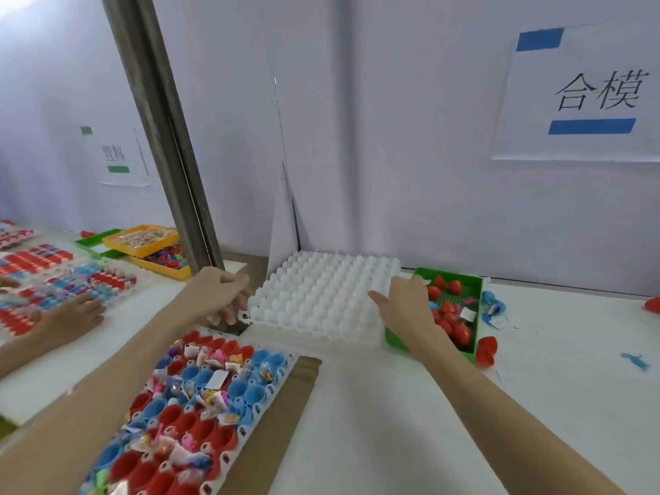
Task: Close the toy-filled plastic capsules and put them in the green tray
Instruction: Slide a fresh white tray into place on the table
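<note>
Capsules [200, 398] glossy, red/blue | hands: left [221, 294], right [407, 305] grip bumpy white tray [321, 298]

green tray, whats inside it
The green tray holds closed red capsules and a white slip. The right hand and the white tray cover its left part.
</note>
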